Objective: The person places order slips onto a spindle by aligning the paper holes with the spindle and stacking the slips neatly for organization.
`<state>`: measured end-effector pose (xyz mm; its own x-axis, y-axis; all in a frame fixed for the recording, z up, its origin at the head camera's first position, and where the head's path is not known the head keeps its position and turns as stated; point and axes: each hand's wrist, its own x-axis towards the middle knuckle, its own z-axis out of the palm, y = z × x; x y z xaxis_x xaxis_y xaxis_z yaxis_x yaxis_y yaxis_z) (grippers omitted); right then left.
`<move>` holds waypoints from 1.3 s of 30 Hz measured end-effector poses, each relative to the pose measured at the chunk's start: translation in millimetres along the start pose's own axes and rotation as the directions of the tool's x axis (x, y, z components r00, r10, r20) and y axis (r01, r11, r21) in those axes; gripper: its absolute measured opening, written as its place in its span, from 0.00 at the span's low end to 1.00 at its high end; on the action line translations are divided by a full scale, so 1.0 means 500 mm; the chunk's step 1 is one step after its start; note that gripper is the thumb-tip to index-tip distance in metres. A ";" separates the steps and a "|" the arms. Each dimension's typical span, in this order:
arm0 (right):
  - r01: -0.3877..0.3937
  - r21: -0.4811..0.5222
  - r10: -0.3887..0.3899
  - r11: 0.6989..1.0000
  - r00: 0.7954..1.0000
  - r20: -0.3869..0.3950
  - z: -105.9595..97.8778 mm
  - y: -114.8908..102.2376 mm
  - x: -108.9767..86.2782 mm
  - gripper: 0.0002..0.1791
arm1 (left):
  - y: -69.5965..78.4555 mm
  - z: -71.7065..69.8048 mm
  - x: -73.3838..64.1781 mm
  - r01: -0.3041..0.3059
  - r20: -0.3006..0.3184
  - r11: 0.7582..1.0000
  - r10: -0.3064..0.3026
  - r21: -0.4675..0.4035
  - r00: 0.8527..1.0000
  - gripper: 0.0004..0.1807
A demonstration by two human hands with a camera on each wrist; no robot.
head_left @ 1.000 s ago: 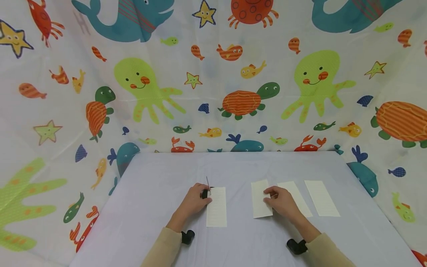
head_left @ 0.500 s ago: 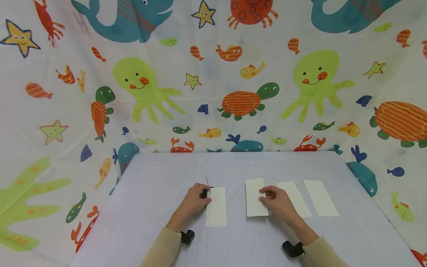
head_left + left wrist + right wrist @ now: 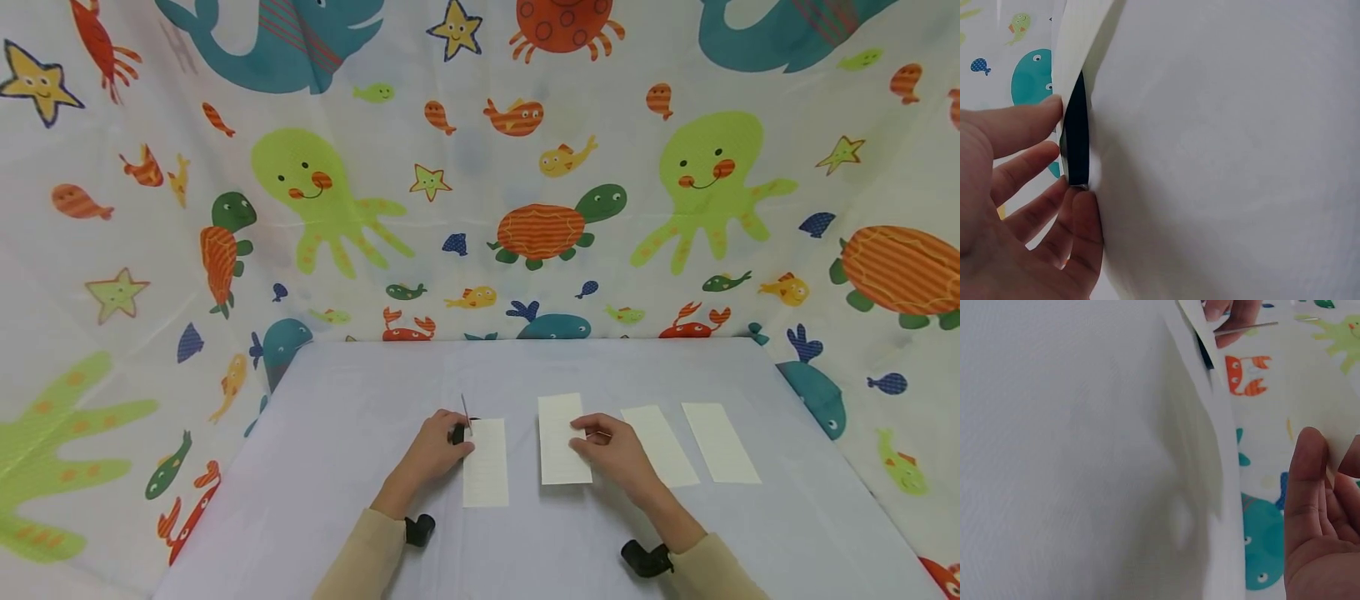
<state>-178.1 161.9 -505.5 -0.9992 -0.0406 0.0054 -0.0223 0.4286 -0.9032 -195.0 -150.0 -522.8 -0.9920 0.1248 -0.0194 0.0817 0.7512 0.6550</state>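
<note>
A lined paper slip [image 3: 486, 471] lies on the white tabletop before my left hand [image 3: 437, 446]. At its upper left corner that hand pinches a black binder clip [image 3: 457, 434], whose thin metal handle [image 3: 465, 408] sticks up. From the left wrist view, the thumb is on the paper and the clip's dark body [image 3: 1077, 144] is partly covered by the paper. My right hand [image 3: 618, 454] pinches a second lined slip [image 3: 559, 442] by its right edge, tilted up over the table. Part of the right fingers is cut off in the right wrist view.
Two more slips, one lined slip [image 3: 660, 447] and another paper slip [image 3: 722, 443], lie flat to the right of my right hand. A printed curtain [image 3: 457, 300] with sea animals stands behind the white-covered table [image 3: 360, 400].
My right hand has moved left with its paper slip, bringing it closer to the slip at my left hand. The left hand stays in the same place, still pinching the clip.
</note>
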 end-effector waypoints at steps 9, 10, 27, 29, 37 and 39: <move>0.001 0.075 -0.002 0.997 1.000 0.013 0.013 -0.022 -0.002 0.15 | 0.001 -0.006 -0.005 -0.033 -0.021 0.999 0.033 0.010 0.999 0.18; 0.005 0.077 -0.006 0.997 1.000 0.012 0.014 -0.025 -0.002 0.15 | 0.001 -0.006 -0.005 -0.030 -0.021 0.999 0.030 0.011 0.999 0.18; 0.067 0.234 -0.074 0.970 0.997 0.021 0.033 -0.079 -0.015 0.14 | 0.009 -0.019 -0.012 0.001 -0.038 1.000 -0.001 0.015 0.999 0.16; 0.069 0.239 -0.077 0.969 0.997 0.023 0.037 -0.085 -0.017 0.14 | 0.014 -0.022 -0.015 0.009 -0.050 1.000 -0.010 -0.003 0.999 0.15; 0.089 0.250 -0.096 0.964 0.995 0.016 0.050 -0.103 -0.024 0.13 | 0.027 -0.026 -0.015 0.023 -0.153 0.996 -0.036 -0.085 0.988 0.13; 0.093 0.248 -0.101 0.964 0.995 0.018 0.054 -0.106 -0.025 0.13 | 0.028 -0.027 -0.015 0.009 -0.181 0.996 -0.026 -0.091 0.983 0.12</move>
<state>-163.6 115.5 -469.4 -0.9910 -0.0999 0.0888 -0.1063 0.1861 -0.9768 -187.5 -149.3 -503.5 -0.9948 -0.0144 0.1011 0.0633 0.6900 0.7210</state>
